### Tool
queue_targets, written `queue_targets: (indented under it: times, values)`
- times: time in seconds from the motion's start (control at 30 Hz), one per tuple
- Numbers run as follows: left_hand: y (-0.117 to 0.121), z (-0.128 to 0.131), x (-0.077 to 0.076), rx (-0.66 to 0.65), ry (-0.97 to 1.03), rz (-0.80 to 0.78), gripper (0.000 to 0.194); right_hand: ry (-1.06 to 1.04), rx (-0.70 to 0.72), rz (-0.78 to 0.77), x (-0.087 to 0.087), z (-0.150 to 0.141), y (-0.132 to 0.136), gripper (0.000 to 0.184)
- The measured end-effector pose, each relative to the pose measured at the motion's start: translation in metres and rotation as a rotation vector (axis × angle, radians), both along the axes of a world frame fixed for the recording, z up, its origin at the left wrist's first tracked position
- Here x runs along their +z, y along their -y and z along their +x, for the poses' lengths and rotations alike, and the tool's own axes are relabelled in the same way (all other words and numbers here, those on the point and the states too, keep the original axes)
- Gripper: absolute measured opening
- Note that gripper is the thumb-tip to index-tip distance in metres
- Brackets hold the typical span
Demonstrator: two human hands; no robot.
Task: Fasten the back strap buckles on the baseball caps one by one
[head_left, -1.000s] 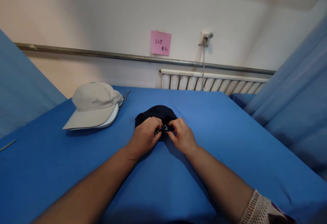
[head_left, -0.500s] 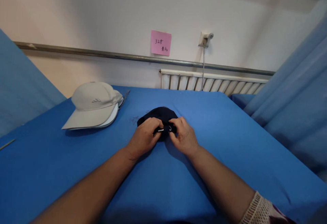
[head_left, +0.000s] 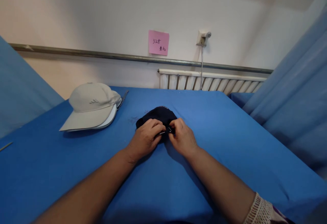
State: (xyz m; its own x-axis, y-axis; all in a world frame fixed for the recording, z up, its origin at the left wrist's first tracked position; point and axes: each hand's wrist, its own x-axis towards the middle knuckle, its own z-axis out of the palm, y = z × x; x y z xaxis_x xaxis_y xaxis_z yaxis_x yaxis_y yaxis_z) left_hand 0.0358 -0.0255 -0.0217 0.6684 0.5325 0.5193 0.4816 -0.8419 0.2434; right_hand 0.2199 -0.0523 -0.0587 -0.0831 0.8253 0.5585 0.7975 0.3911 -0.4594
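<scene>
A dark navy cap (head_left: 159,115) lies on the blue-covered table in front of me, with its strap and a shiny metal buckle (head_left: 169,129) facing me. My left hand (head_left: 147,134) is closed on the left part of the strap, its fingers curled at the cap's edge. From the other side my right hand (head_left: 182,136) pinches the strap close to the buckle. The fingertips of both hands are near each other, and they hide part of the strap. The far side of the cap cannot be seen.
Stacked beige and white caps (head_left: 89,98) sit at the left on the blue table cover (head_left: 217,125). A thin stick (head_left: 5,146) lies at the left edge. Behind the table are a radiator (head_left: 184,80), a rail and a pink note (head_left: 158,42); blue curtains (head_left: 293,91) hang at both sides.
My right fingers have drawn in tighter at the buckle, and my left fingertips have shifted slightly right along the strap. The cap has stayed nearly in place.
</scene>
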Motion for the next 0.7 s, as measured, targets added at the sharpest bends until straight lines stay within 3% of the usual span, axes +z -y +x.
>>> queue_targets:
  times: [0.43, 0.7]
  values:
    - [-0.005, 0.000, -0.001, -0.013, -0.049, -0.027, 0.032, -0.029, 0.056, -0.016, 0.000, 0.008, -0.003, 0.027]
    - [-0.015, -0.002, -0.007, 0.021, 0.179, -0.412, 0.022, -0.267, 0.239, -0.067, -0.003, 0.010, -0.010, 0.020]
